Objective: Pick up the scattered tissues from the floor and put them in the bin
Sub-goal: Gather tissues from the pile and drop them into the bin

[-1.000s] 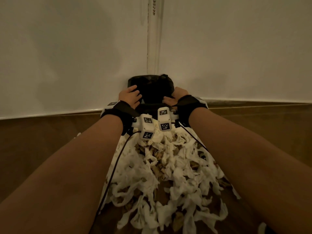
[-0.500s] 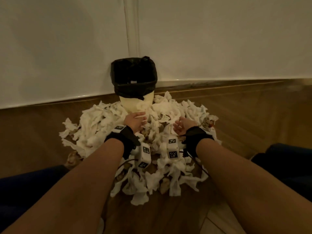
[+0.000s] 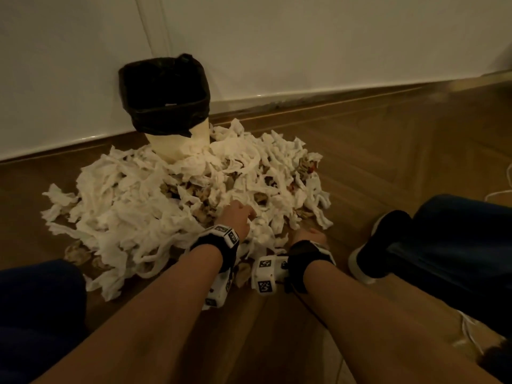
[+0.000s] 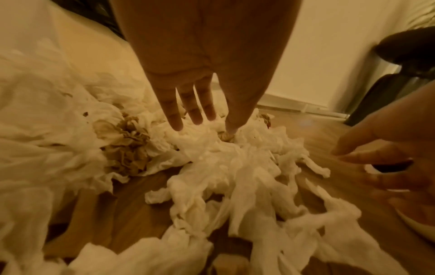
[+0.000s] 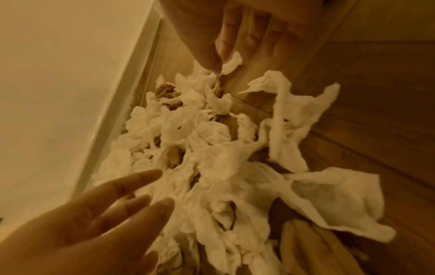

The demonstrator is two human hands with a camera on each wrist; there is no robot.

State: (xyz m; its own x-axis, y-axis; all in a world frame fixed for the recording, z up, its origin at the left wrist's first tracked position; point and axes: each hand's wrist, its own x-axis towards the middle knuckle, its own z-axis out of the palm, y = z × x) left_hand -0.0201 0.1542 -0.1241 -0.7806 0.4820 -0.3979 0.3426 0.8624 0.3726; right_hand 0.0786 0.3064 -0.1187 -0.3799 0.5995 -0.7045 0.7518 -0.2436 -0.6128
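Observation:
A bin with a black liner stands against the wall. A big heap of white tissues spreads over the wooden floor in front of it. My left hand reaches into the near right part of the heap. In the left wrist view its fingers are straight and their tips touch the tissues. My right hand is low at the heap's near right edge. Its fingers hang loosely spread over the tissues and hold nothing.
Brown crumpled paper lies mixed into the heap. My knees in dark blue trousers flank the heap, with a black shoe at the right. White cable trails on the floor at the far right. White wall and skirting run behind the bin.
Both hands have come back from the bin's rim to the near edge of the heap. My head has pulled back and turned, so the whole heap shows.

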